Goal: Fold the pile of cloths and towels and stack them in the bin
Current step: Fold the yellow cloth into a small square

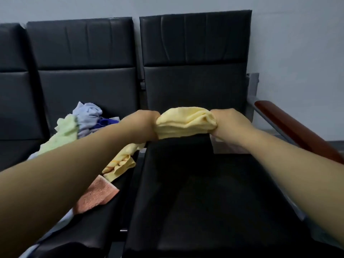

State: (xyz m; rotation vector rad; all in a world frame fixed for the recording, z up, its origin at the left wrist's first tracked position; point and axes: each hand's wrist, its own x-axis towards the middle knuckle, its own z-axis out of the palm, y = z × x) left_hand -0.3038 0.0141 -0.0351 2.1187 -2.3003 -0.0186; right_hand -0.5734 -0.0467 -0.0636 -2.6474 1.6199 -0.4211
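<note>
Farthest left, on the middle black seat (pixel 96 226), lies the loose pile of cloths (pixel 87 127). A pale green cloth (pixel 65 135) sits at its left edge, and a lavender cloth (pixel 87 114) is bunched behind it, with a scrap of dark blue beside. A salmon cloth (pixel 95 196) lies flat towards the seat's front. A crumpled yellow cloth (pixel 121 162) trails at the seat's right edge, partly hidden under the left forearm.

Next comes the left hand (pixel 147 125), seen from the back. It grips the left end of the folded yellow towel (pixel 186 123). Its fingers are wrapped out of sight behind the fabric, so how far they reach I cannot tell.

The towel is a thick, layered bundle stretched between both hands. It is held in the air above the rear of the right black seat (pixel 214 202), in front of the backrest.

The right hand (pixel 225 121) clasps the towel's right end, where the folds bunch against its palm. Most of its fingers are hidden too.

Farther right, a reddish wooden armrest (pixel 290 127) slants along the seat's side, and the grey wall (pixel 297 43) stands behind.
</note>
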